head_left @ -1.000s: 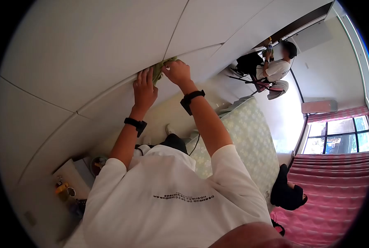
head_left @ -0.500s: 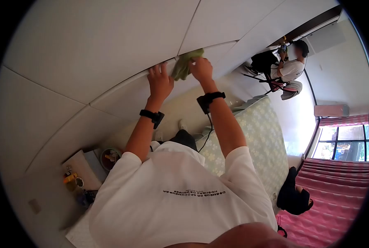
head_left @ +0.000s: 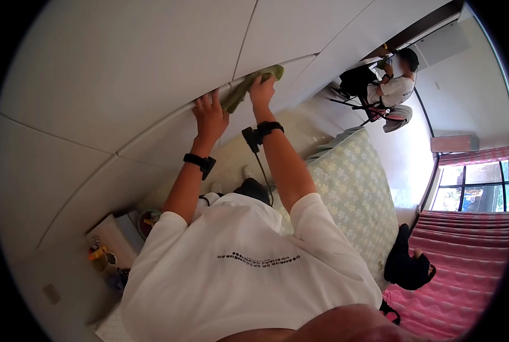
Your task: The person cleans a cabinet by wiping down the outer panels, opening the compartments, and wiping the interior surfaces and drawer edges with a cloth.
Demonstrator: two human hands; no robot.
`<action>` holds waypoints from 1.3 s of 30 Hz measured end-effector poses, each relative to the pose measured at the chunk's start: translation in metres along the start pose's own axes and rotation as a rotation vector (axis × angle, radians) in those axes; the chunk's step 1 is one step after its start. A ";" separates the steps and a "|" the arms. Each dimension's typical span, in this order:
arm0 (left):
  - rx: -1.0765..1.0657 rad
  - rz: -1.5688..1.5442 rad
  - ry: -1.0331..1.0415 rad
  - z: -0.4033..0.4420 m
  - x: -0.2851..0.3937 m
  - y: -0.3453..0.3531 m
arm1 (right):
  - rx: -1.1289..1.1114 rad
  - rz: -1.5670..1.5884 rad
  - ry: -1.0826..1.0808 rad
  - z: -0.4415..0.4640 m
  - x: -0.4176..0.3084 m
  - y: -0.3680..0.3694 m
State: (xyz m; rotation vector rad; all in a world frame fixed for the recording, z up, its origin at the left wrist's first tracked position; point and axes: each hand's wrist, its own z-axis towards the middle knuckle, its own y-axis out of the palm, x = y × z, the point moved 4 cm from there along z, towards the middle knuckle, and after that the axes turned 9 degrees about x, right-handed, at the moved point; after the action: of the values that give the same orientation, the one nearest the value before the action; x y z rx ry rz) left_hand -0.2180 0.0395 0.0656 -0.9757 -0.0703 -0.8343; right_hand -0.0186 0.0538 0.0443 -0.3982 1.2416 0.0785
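Observation:
A green cloth [head_left: 238,97] lies along the edge of a white panelled cabinet [head_left: 169,57]. My right hand [head_left: 262,92] is closed on the cloth and presses it to that edge; one end sticks out beyond the fingers. Just left of the cloth, my left hand [head_left: 211,117] rests with fingers stretched out and tips over the same edge, holding nothing. Each wrist wears a black strap with a small box, and a cable [head_left: 262,171] hangs from the right one.
Below my right arm is a bed with a green floral cover [head_left: 351,194]. One person [head_left: 397,88] sits on a folding chair at upper right; another in dark clothes [head_left: 408,262] is near pink curtains [head_left: 459,256]. A small table [head_left: 115,239] with items stands at lower left.
My right hand has shifted left, closer to my left hand, and the cloth is drawn out longer along the edge. The whole view has shifted slightly.

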 end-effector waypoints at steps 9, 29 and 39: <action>-0.004 -0.006 0.023 -0.001 -0.004 0.004 | -0.369 -0.190 -0.063 -0.098 0.032 0.029; -0.575 -0.906 -1.081 -0.057 -0.056 0.037 | -0.877 0.241 0.118 -0.081 -0.019 0.014; -0.170 -0.697 -0.500 -0.019 -0.057 -0.041 | -0.299 -0.338 -0.763 -0.105 -0.068 0.010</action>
State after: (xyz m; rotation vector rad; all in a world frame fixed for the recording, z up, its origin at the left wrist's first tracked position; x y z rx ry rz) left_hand -0.2898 0.0473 0.0600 -1.3291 -0.8170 -1.2200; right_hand -0.1386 0.0383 0.0771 -0.7492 0.3976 0.1136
